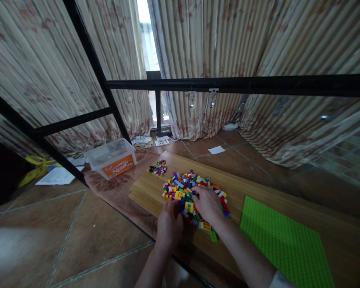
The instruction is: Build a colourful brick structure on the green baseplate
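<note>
A loose pile of small coloured toy building bricks [186, 182] lies on a wooden board. My left hand [169, 226] is at the pile's near edge, fingers curled, with a dark blue brick [181, 205] at its fingertips. My right hand [207, 203] reaches over the middle of the pile. Its fingers are bent down among the bricks, and whatever they pinch is too small to name. Close to both hands are a yellow brick [179, 195], a yellow-and-green brick [189, 207] and a printed orange-yellow brick [205, 226].
A green studded baseplate [283, 240] lies right of the pile on the wooden board [150, 188]. A smaller heap of pieces [159, 168] sits at the board's far left. Beyond stands a clear plastic tub [112, 158] with an orange label. A black metal rail [228, 84] crosses before the curtains.
</note>
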`<action>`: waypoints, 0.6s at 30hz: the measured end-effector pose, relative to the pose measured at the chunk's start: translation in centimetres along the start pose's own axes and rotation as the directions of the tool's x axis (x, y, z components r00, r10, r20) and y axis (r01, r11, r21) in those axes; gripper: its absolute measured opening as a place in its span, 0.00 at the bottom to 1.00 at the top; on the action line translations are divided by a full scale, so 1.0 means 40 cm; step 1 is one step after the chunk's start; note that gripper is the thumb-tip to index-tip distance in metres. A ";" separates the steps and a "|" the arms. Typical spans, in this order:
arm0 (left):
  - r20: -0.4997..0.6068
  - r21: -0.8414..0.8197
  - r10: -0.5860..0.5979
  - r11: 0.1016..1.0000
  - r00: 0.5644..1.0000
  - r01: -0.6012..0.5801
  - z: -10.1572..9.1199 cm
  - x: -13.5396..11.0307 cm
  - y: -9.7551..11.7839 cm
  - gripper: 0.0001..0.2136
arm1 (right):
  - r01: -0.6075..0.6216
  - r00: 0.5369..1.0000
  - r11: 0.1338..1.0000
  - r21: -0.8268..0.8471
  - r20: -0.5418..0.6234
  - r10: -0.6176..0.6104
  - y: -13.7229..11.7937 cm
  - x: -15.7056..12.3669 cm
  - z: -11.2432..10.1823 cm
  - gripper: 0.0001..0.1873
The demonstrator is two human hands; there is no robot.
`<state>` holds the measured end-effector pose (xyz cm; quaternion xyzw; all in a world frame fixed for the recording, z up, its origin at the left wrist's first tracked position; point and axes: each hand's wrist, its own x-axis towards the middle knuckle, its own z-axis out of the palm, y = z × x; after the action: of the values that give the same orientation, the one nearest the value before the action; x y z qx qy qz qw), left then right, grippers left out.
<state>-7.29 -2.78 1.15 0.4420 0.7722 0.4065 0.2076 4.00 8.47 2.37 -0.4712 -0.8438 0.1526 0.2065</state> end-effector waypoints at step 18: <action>-0.053 0.000 -0.002 1.000 0.999 0.002 0.007 -0.002 -0.007 0.16 | -0.060 0.998 0.998 -0.009 -0.014 0.060 -0.019 0.001 0.028 0.12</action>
<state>-7.21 -2.80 0.74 0.4304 0.7777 0.4180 0.1876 2.87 8.05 1.74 -0.4983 -0.8285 0.1516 0.2056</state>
